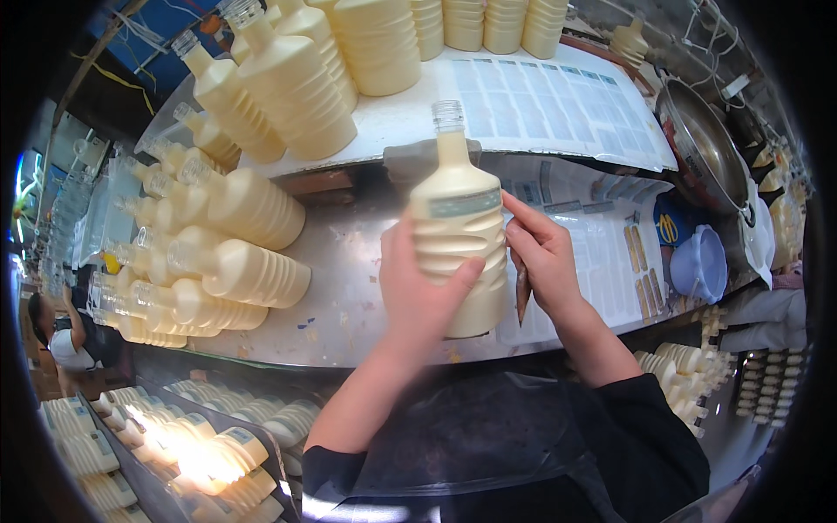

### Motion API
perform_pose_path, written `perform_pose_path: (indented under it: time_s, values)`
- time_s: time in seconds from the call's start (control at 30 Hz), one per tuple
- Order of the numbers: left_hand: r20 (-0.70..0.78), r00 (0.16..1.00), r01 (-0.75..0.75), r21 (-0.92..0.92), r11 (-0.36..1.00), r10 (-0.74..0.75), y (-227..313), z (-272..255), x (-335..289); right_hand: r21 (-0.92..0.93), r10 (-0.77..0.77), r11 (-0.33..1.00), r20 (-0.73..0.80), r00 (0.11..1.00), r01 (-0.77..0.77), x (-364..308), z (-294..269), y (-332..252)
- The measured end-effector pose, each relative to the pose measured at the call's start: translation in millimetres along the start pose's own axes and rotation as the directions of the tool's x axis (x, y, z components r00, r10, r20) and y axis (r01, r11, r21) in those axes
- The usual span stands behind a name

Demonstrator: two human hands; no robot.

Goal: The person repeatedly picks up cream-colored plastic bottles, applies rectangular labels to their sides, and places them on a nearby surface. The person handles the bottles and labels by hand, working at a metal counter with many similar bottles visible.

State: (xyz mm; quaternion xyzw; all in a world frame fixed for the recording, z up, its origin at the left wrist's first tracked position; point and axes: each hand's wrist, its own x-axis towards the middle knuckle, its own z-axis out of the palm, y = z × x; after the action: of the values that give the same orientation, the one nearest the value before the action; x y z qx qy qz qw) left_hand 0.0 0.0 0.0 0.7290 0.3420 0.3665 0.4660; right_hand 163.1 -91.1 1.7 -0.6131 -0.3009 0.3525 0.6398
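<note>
A cream bottle [453, 301] with a clear threaded neck and wavy ribbed sides stands upright in front of me. My left hand [414, 283] is wrapped round its lower left side, thumb across the front. A grey-green strip [465, 204] runs across the bottle's shoulder. At that strip's right end rests the index fingertip of my right hand [547, 257]. Between the fingers of this hand is a thin brown pointed tool [522, 295], tip downward; its exact kind cannot be made out.
Several like bottles lie stacked at left [253, 209], and others stand on a white raised shelf [384, 122]. Sheets of labels [549, 105] cover the shelf's right part. Farther right are a large metal pan [711, 144] and a lilac bucket [700, 266]. Crates of bottles [187, 453] sit below left.
</note>
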Motion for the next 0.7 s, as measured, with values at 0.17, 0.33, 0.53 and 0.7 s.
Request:
perform_pose_path:
  time_s: [0.17,0.33,0.53,0.7]
  values:
    - [-0.049,0.998,-0.046,-0.017,0.999,0.045,-2,0,0,0.002,-0.001,1.000,-0.009,1.000,0.001,-1,6,-3]
    - [-0.070,0.996,-0.056,0.019,0.998,0.058,0,1,-1,0.003,-0.014,1.000,-0.001,1.000,0.014,0,4,-1]
    - [-0.043,0.999,0.009,-0.011,1.000,-0.009,-4,-1,-1,-0.090,-0.120,0.989,-0.001,0.993,0.119,-2,4,3]
    - [0.046,0.986,0.167,-0.271,0.948,-0.160,-18,-8,4,-0.247,-0.265,0.933,0.025,0.964,0.263,-3,11,-5]
